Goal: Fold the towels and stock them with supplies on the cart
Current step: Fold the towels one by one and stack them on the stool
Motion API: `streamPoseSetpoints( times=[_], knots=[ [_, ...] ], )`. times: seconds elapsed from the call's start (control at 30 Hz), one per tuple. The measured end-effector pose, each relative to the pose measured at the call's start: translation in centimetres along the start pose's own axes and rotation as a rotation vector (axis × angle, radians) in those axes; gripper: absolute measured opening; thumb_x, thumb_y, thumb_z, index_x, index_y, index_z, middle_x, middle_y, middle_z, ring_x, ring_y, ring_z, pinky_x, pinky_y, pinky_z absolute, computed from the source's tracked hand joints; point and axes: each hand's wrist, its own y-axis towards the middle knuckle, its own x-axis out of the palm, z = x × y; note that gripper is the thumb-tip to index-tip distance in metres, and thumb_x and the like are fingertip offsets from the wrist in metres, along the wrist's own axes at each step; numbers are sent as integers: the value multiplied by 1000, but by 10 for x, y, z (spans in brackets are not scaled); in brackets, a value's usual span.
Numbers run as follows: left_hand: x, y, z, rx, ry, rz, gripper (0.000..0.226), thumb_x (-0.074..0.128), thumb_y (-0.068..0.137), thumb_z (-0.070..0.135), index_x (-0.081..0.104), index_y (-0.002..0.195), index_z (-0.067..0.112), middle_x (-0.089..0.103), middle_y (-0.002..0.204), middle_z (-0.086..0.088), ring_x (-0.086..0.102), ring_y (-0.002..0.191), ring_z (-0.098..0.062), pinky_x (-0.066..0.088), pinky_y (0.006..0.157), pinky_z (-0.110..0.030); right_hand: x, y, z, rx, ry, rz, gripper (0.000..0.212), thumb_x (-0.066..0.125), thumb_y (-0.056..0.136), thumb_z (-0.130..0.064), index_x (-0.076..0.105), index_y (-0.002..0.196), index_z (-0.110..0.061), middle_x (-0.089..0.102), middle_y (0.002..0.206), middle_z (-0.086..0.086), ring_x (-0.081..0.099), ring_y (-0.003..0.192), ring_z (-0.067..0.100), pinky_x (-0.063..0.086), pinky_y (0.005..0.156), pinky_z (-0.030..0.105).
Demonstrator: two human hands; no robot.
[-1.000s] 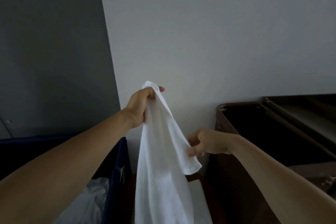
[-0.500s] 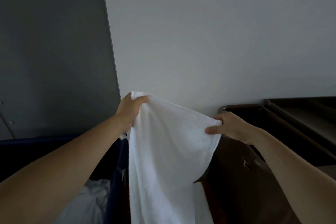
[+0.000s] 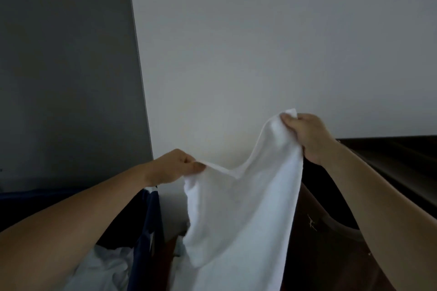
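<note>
A white towel [image 3: 243, 208] is held up before a pale wall [image 3: 260, 42], toward 5 o'clock in the view. Its top edge is pinched by the left hand [image 3: 173, 168] between 7 and 8 o'clock and gripped at a corner by the right hand [image 3: 307, 137] at 3 o'clock; the fingers [image 3: 199, 167] of both are clenched on the cloth. The right hand is carried higher, so the edge sags between the two and the cloth is bunched below the left. Whether the left pinch sits at a corner cannot be told. The step is judged to be the spreading of the towel before a first fold. It is best done if both corners are found, the hands are levelled and drawn apart until the edge is taut, and the bunching is shaken out. A blue laundry bin [image 3: 147, 220] holding white linen [image 3: 104, 267] is seen at 7 o'clock, and the dark cart [image 3: 390, 160] at 4 o'clock.
</note>
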Motion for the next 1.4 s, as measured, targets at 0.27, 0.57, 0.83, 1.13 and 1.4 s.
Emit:
streamPoseSetpoints(
  times=[0.27,0.57,0.83,1.13,1.4],
  knots=[
    [-5,29,70,229,-171,420,52,63,92,39,43,58,6,45,54,7,41,51,-8,36,51,-20,54,-43,-15,-76,-168,-441,38,63,84,-50,73,99,-17,74,102,13,71,92,24,58,85,45],
    [-4,12,61,205,-626,-123,42,71,78,32,72,109,5,71,112,-15,69,103,-28,56,86,-39,70,-49,-62,-332,-204,-253,42,58,100,-26,52,59,-22,49,54,-12,46,51,4,41,51,22],
    [-35,2,34,110,-540,-313,80,83,68,49,59,130,3,65,130,-16,61,120,-34,47,105,-47,55,-11,-162,-599,330,176,36,57,100,-24,53,64,-22,49,51,-16,45,51,0,40,51,18],
    [-54,4,97,296,-747,212,29,72,88,33,70,83,5,74,86,-12,73,77,-26,59,66,-33,37,-14,-74,-212,-487,-416,33,61,98,-31,70,69,-19,69,69,-2,64,63,14,50,61,28],
    [-33,8,111,297,-276,-25,23,62,96,21,65,100,-1,71,90,-10,69,80,-20,57,71,-30,34,-31,-40,-21,-111,-696,37,65,88,-40,71,119,-19,71,117,14,68,107,30,55,94,47]
  ],
)
